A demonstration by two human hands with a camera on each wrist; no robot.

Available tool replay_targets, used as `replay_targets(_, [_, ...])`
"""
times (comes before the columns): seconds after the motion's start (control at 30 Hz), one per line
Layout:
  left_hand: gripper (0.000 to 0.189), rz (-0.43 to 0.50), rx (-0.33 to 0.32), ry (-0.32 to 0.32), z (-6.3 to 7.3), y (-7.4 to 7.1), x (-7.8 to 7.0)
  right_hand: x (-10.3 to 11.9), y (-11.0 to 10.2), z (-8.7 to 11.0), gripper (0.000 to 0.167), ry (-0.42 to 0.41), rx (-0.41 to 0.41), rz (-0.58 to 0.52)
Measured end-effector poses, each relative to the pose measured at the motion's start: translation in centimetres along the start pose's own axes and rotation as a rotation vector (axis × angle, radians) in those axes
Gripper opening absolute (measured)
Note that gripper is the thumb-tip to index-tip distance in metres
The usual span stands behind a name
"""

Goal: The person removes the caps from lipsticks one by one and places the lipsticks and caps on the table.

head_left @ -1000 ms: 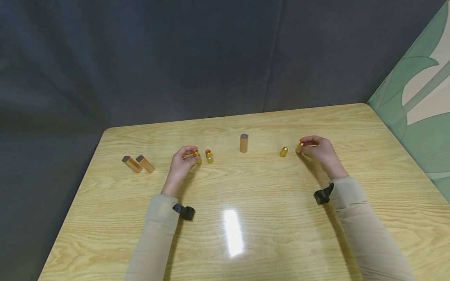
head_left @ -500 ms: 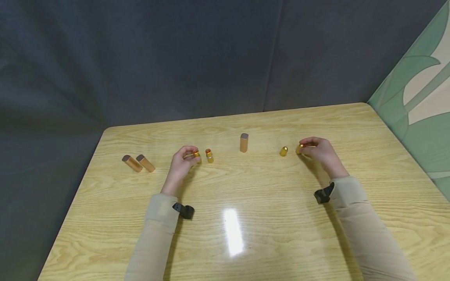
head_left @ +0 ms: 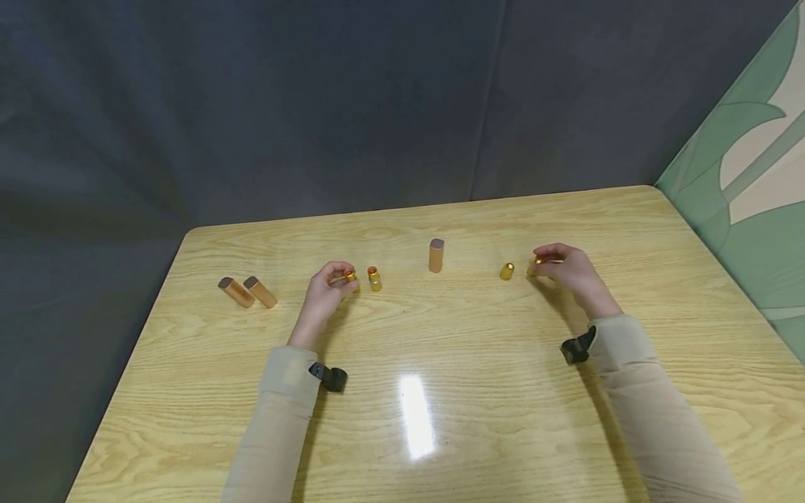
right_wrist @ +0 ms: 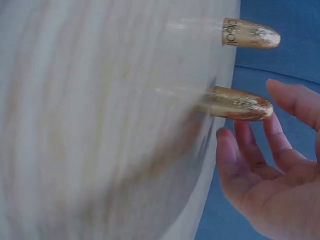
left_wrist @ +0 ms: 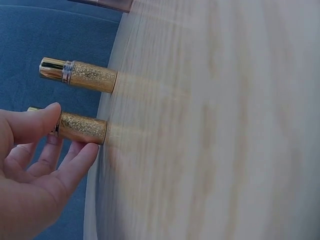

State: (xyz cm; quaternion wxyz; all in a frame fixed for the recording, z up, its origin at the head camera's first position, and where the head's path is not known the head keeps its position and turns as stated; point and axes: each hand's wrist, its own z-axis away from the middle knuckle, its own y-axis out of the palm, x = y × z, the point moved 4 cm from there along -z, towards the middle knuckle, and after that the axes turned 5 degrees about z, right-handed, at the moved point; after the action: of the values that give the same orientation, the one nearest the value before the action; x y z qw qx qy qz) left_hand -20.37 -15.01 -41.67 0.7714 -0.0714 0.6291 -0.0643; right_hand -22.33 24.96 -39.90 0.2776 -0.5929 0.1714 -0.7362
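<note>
In the head view my left hand pinches an uncapped gold lipstick tube standing upright on the table. Its thumb lies near the shiny collar, with fingers curled on the other side. Beside it stands a second uncapped lipstick tube, apart from the hand. Over on the right, my right hand is around a gold bullet-shaped lipstick cap. In the right wrist view a fingertip meets the cap's tip, while the thumb stays apart from it. Another gold cap, lettered near its base, stands to its left.
A copper-coloured faceted block with a dark top stands at the middle back of the wooden table. Two similar copper blocks stand at the left. A dark curtain hangs behind the table's far edge.
The right hand and the gold cap by its fingers have shifted slightly left. The left hand keeps its pinch on the lipstick tube, nearly still.
</note>
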Motion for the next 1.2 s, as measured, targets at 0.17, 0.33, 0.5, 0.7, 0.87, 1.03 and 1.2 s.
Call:
replay_targets(0.17, [0.035, -0.002, 0.004, -0.003, 0.0, 0.0, 0.0, 0.7, -0.3, 0.1, 0.050, 0.003, -0.070, -0.010])
replay_targets(0.33, [0.035, -0.006, 0.001, -0.004, 0.1, -0.1, 0.0, 2.2, -0.4, 0.2, 0.049, -0.045, -0.176, -0.038])
replay_targets(0.5, [0.035, -0.011, 0.005, -0.008, 0.1, 0.0, 0.0, 4.3, 0.0, 0.4, 0.044, -0.117, -0.237, -0.106])
replay_targets(0.7, [0.034, -0.011, 0.009, -0.006, 0.0, 0.0, 0.0, 6.6, 1.4, 0.1, 0.038, -0.172, -0.208, -0.160])
replay_targets(0.87, [0.035, -0.014, 0.003, -0.003, 0.0, 0.0, 0.0, 7.8, 3.1, -0.4, 0.036, -0.199, -0.150, -0.158])
replay_targets(1.03, [0.035, -0.022, 0.003, -0.010, 0.0, 0.0, 0.1, 8.5, 4.6, -1.0, 0.037, -0.206, -0.095, -0.155])
replay_targets(1.2, [0.034, -0.030, 0.003, -0.011, -0.1, 0.0, 0.2, 8.9, 5.8, -1.4, 0.038, -0.208, -0.067, -0.128])
